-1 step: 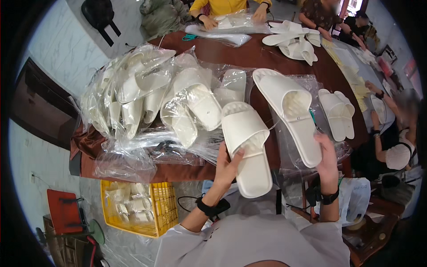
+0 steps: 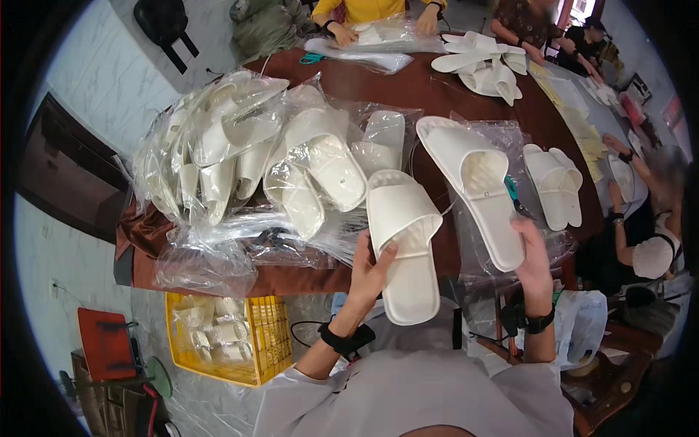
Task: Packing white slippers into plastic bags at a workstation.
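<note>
My left hand grips a white slipper by its side, thumb on the insole and the heel end toward me. In my right hand is another white slipper, held near its heel and angled up to the left. Both slippers have a wide closed strap and a bumpy insole. Beneath the right slipper lies a clear plastic bag on the brown-covered table. Teal handles, apparently of scissors, show beside that slipper. A white slipper pair rests to the right.
Bagged slippers are heaped at left, with flat clear bags before them. A yellow crate holding wrapped items stands below the table. Loose slippers lie at the far side, near a yellow-shirted person. Other people work at right.
The right slipper has shifted slightly left, and more of the teal handles shows beside it. The left slipper has turned slightly more upright. Both hands keep their hold.
</note>
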`<action>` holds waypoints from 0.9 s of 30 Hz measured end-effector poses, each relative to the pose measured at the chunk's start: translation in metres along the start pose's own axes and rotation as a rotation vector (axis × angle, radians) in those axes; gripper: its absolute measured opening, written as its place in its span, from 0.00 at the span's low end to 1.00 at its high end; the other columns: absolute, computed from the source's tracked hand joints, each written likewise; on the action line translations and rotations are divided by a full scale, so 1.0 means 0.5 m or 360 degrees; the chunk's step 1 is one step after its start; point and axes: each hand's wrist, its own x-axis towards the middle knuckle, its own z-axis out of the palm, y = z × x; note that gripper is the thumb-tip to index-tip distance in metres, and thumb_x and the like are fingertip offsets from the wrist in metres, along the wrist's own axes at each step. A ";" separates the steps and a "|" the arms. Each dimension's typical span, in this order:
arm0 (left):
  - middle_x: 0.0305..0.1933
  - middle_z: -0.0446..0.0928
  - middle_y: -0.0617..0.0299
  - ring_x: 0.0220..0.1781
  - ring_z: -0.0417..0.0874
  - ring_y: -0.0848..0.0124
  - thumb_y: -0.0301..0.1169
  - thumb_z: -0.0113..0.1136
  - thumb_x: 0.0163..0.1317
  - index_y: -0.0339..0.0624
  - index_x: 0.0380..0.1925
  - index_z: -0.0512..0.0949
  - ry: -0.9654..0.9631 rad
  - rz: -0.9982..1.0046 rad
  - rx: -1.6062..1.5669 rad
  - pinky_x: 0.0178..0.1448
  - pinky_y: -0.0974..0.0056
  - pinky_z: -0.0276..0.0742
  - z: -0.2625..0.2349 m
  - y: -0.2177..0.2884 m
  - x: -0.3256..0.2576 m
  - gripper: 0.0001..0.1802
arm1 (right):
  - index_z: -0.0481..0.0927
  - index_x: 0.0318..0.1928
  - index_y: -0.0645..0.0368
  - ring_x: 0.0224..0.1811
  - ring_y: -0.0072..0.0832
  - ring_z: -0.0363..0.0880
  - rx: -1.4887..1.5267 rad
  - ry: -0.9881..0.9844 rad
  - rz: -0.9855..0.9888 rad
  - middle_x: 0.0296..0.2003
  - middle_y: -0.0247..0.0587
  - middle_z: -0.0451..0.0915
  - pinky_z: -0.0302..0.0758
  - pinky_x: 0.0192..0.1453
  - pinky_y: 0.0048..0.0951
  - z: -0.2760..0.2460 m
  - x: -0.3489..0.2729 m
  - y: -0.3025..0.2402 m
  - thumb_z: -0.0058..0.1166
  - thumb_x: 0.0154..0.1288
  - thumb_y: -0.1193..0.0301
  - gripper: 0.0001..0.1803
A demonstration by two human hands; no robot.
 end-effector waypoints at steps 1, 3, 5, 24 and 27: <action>0.45 0.74 0.62 0.44 0.74 0.77 0.30 0.57 0.63 0.39 0.52 0.64 0.0021 0.0003 0.0031 0.46 0.71 0.73 -0.016 -0.003 -0.005 0.20 | 0.72 0.49 0.65 0.42 0.22 0.77 -0.0019 -0.0064 0.0077 0.41 0.37 0.78 0.72 0.49 0.23 -0.016 0.010 0.015 0.45 0.63 0.67 0.18; 0.44 0.75 0.63 0.44 0.74 0.77 0.30 0.57 0.63 0.39 0.53 0.65 0.0051 -0.0009 0.0059 0.47 0.71 0.72 -0.032 -0.015 -0.010 0.20 | 0.72 0.49 0.65 0.42 0.23 0.77 -0.0066 0.0007 0.0146 0.40 0.37 0.78 0.72 0.48 0.23 -0.033 0.023 0.042 0.46 0.62 0.68 0.17; 0.44 0.75 0.62 0.44 0.74 0.77 0.30 0.57 0.63 0.39 0.52 0.65 0.0096 0.0027 0.0078 0.47 0.71 0.71 -0.037 -0.021 -0.011 0.19 | 0.73 0.49 0.65 0.42 0.23 0.77 -0.0112 0.0093 0.0203 0.39 0.37 0.78 0.72 0.48 0.23 -0.055 0.036 0.071 0.47 0.62 0.69 0.17; 0.49 0.73 0.60 0.49 0.74 0.76 0.29 0.52 0.66 0.39 0.56 0.62 -0.0162 -0.0026 -0.0197 0.53 0.69 0.70 0.092 0.043 0.037 0.20 | 0.66 0.58 0.69 0.49 0.23 0.74 -0.0322 0.0476 -0.0120 0.48 0.40 0.76 0.69 0.53 0.22 -0.069 0.001 0.027 0.52 0.63 0.67 0.26; 0.50 0.73 0.60 0.51 0.75 0.73 0.30 0.53 0.65 0.39 0.55 0.63 -0.0365 -0.0296 -0.0396 0.55 0.65 0.71 0.144 0.061 0.070 0.20 | 0.65 0.59 0.70 0.50 0.23 0.73 -0.0332 0.0514 -0.0235 0.50 0.41 0.75 0.68 0.55 0.22 -0.103 0.008 0.001 0.51 0.65 0.65 0.27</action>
